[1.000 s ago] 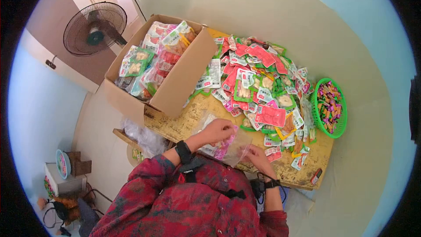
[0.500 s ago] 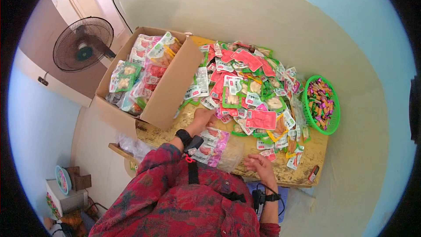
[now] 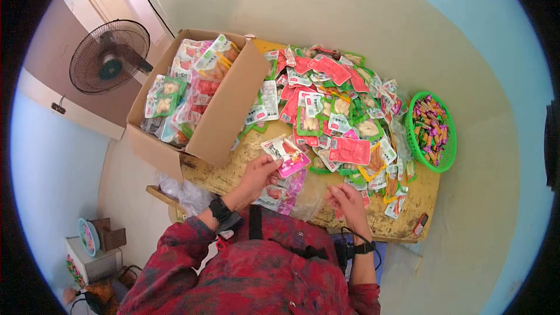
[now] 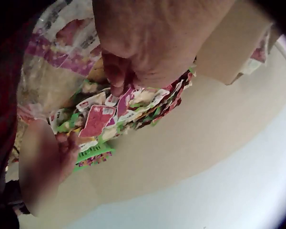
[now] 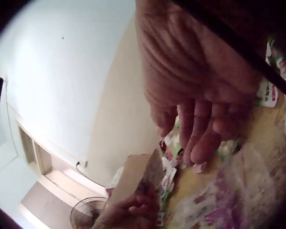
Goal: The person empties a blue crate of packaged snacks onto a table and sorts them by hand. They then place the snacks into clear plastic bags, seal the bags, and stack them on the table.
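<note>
My left hand (image 3: 258,173) pinches a pink-edged snack packet (image 3: 286,154) by its near corner, fingers (image 4: 115,76) curled onto it, lifted just above the surface (image 3: 233,166). My right hand (image 3: 348,199) rests near the front edge with fingers (image 5: 200,133) loosely extended, gripping nothing.

Between the hands lies a clear plastic bag (image 3: 289,192), already holding several pink-and-white packets, its mouth facing the right hand; the wrist views are too blurred to show whether that mouth is open.

Beyond the held packet spreads the heap of loose packets (image 3: 332,105), red, green and white, covering most of the surface. A green basket (image 3: 448,157) of wrapped sweets stands at the far right of the heap. A cardboard box (image 3: 224,122) with filled bags stands at the left, touching the heap. A standing fan (image 3: 109,55) is on the floor beyond the box.

Step in hand, as I judge it: one packet has been picked from the heap and is on its way to the bag. The next move calls for my right hand to lift and spread the bag's mouth, so that my left can slide the packet in flat beside those inside.
</note>
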